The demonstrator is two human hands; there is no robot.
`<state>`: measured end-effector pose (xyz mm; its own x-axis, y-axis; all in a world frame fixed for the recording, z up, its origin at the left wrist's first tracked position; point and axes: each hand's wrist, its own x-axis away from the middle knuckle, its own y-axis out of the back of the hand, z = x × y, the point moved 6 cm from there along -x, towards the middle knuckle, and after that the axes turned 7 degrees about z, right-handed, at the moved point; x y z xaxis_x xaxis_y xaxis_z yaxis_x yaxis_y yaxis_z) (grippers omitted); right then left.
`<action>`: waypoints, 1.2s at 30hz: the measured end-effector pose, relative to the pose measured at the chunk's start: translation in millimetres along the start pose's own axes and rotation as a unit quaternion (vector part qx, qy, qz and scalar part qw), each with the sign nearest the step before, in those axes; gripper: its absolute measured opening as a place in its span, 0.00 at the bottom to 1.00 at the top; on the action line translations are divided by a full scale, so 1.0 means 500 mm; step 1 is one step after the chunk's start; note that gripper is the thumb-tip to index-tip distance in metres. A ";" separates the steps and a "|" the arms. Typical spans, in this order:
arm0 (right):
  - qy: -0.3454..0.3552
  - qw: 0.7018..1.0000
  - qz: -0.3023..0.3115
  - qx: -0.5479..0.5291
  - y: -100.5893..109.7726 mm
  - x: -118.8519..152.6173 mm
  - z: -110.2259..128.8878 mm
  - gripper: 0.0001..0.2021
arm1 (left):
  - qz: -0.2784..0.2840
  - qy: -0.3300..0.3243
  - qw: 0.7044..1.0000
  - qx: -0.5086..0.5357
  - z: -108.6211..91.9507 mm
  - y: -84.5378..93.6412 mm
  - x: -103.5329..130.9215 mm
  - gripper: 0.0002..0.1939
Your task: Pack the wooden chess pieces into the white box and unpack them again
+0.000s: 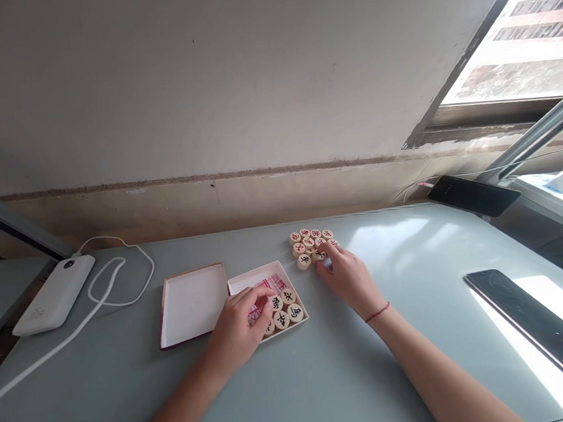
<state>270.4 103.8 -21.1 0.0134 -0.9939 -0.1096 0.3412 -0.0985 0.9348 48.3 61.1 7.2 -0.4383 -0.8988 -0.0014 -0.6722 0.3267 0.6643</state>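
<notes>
Over the open box [300,309], my left hand [240,324] is bent, with a small gap between thumb and index fingertip. Its fingertips are beside a xiangqi piece [276,303] with a black character; I see nothing held in them. Other black-marked pieces [295,313] lie in the box next to a pink printed paper [279,282], partly hidden by this hand. My right hand [352,279], with a red string at the wrist, has its fingers closed on a xiangqi piece [318,256] at the front of a cluster. Red-marked pieces [305,233] stand in rows behind it.
An empty box lid [195,302] lies left of the box. A white power bank [55,295] with a white cable [78,340] is at the left. A dark phone [539,325] lies at the right; another black device [474,195] is by the window. A wall [201,112] rises behind the table.
</notes>
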 end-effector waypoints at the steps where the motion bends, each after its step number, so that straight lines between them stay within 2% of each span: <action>1: -0.005 1.000 0.002 0.000 0.000 -0.001 -0.001 0.09 | 0.002 0.001 1.000 0.000 0.001 0.000 0.001 0.10; 13: -0.011 1.000 0.014 -0.007 0.008 0.000 0.003 0.07 | -0.005 -0.018 1.000 -0.020 0.000 -0.002 -0.001 0.09; 17: 0.021 0.999 -0.026 0.002 0.025 0.009 0.022 0.11 | -0.022 -0.064 0.995 -0.071 -0.005 0.000 0.000 0.10; 21: 0.079 0.994 -0.043 -0.060 0.032 0.025 0.067 0.09 | 0.000 -0.095 0.982 -0.160 -0.008 -0.015 0.003 0.14; 24: 0.130 0.985 -0.003 -0.111 0.023 0.039 0.107 0.08 | 0.029 -0.109 0.974 -0.195 -0.012 -0.030 0.003 0.20; 30: 0.175 0.966 0.111 -0.152 -0.008 0.058 0.147 0.11 | 0.048 -0.112 0.976 -0.178 -0.018 -0.036 -0.002 0.10; 36: 0.171 0.964 0.134 -0.156 -0.014 0.057 0.147 0.12 | 0.025 -0.121 0.982 -0.145 -0.012 -0.031 -0.001 0.12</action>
<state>199.1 72.5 -6.0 0.4313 -0.9016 -0.0335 0.5480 0.2323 0.8036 62.3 54.9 1.4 -0.6189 -0.7767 -0.1168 -0.4635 0.2411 0.8526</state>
